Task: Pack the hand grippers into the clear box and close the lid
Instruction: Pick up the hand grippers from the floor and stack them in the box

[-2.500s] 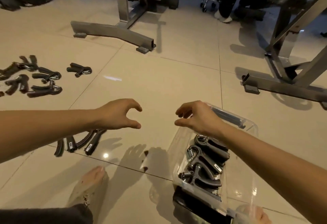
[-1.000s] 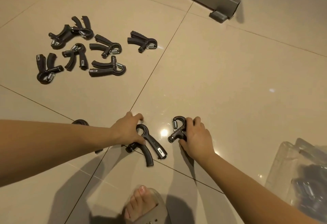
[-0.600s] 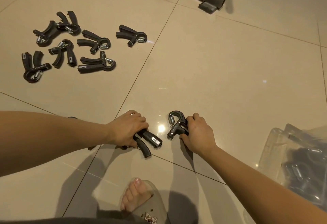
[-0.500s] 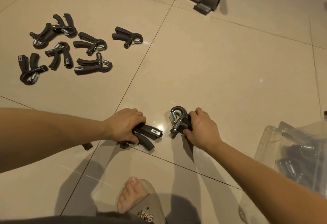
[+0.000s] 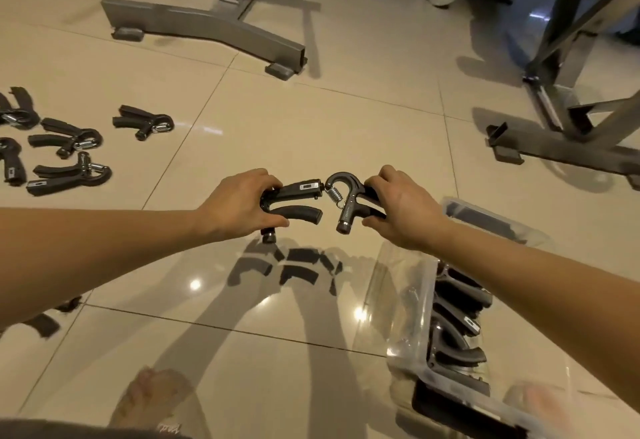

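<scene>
Clear box [image 5: 408,303] near right, thin plastic, curved black grippers nested inside. Above floor, left hand [image 5: 239,204] & right hand [image 5: 398,208] each clamped on one hand gripper [image 5: 298,199] / [image 5: 348,201], hard plastic w/ steel spring. Best to lower each in parallel w/ the row. Loose ones [image 5: 72,172] far left.

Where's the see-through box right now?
In the head view the clear box sits on the floor at lower right, under the right forearm, with hand grippers already inside it.
</scene>
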